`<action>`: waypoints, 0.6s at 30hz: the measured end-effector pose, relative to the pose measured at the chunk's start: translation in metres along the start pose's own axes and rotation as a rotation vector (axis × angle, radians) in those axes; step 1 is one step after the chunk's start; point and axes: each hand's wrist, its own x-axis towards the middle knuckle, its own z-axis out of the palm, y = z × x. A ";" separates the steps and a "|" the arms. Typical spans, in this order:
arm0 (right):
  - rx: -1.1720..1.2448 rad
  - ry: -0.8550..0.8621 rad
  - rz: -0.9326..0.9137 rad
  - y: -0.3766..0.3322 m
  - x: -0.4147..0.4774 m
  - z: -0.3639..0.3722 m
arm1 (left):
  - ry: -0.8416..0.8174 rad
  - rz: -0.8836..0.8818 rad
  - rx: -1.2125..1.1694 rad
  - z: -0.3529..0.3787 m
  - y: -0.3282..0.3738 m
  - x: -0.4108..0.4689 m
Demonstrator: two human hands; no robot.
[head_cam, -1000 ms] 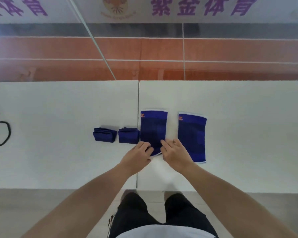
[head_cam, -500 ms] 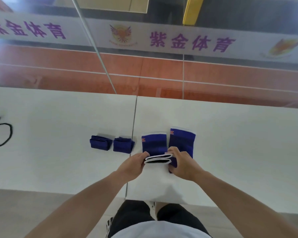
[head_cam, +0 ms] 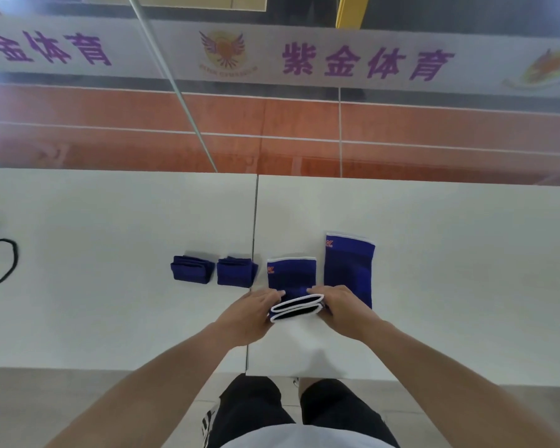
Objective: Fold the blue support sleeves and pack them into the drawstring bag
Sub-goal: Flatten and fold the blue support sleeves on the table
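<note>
A blue support sleeve (head_cam: 291,275) with white trim lies on the white table, and its near end is lifted off the surface so the white-edged opening faces me. My left hand (head_cam: 249,315) pinches that near end at its left corner. My right hand (head_cam: 341,305) pinches it at the right corner. A second blue sleeve (head_cam: 349,266) lies flat just to the right, partly under my right hand. Two folded blue sleeves (head_cam: 192,268) (head_cam: 236,272) sit side by side to the left. No drawstring bag is visible beyond a black cord (head_cam: 0,260) at the left edge.
The white table (head_cam: 450,270) is two tops joined at a seam (head_cam: 254,227) running away from me. A glass wall with an orange court behind it bounds the far edge. My legs are below the near edge.
Both hands have taken hold of the near end of the middle sleeve and raised it off the table toward its far end. The camera has tilted up a little.
</note>
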 end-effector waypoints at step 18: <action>0.068 0.212 0.451 -0.019 0.036 0.011 | 0.400 -0.434 -0.436 0.005 0.030 0.025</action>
